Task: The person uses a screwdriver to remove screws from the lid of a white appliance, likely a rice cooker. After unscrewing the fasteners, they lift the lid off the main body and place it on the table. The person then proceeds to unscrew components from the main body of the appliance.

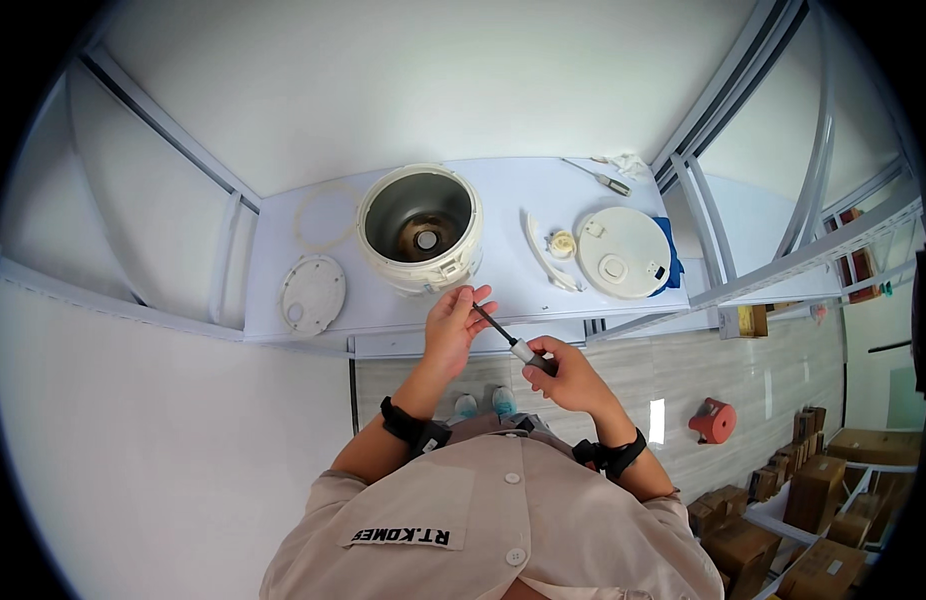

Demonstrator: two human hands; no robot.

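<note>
A screwdriver with a grey handle and dark shaft is gripped by its handle in my right hand. My left hand is closed at the shaft's tip, thumb and fingers pinching there; whether a small screw sits between them is too small to tell. Just beyond my left hand stands a white rice cooker body, its lid off and its dark inside showing. Right of it lie a curved white strip, a small cream-coloured round part and a round white lid.
A second screwdriver lies at the table's back right, near crumpled white tissue. Left of the cooker are a round white plate and a pale ring. Blue cloth shows beside the lid. A red stool and cardboard boxes stand right.
</note>
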